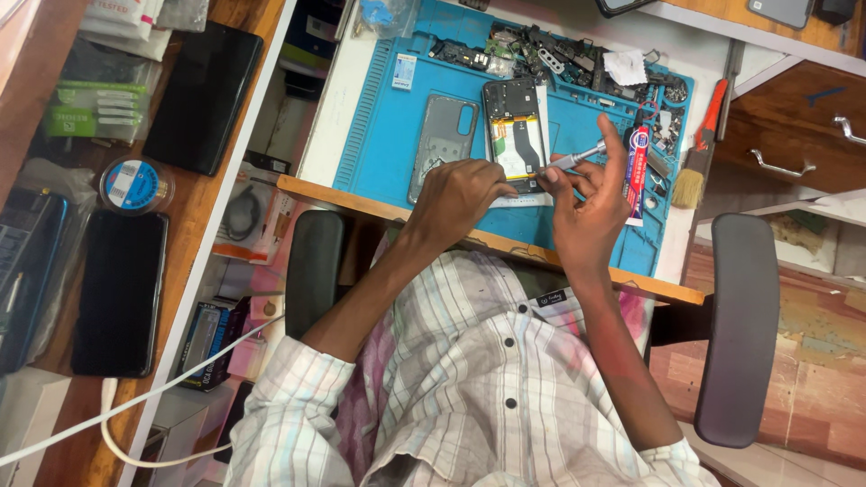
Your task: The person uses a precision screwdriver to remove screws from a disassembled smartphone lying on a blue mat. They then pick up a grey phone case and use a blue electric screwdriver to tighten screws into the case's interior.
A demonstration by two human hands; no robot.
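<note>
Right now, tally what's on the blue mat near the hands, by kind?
Opened phone, steadied by left hand: 1
Grey back cover: 1
Screwdriver, in right hand: 1
Glue tube: 1
Brush, at the blue mat edge: 1
Total: 5

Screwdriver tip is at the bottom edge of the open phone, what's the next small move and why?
Probably keep the left hand pressing the open phone flat on the blue mat while the right hand seats the screwdriver tip squarely. Its tip sits at the phone's lower edge, so a loose phone could slide.
</note>
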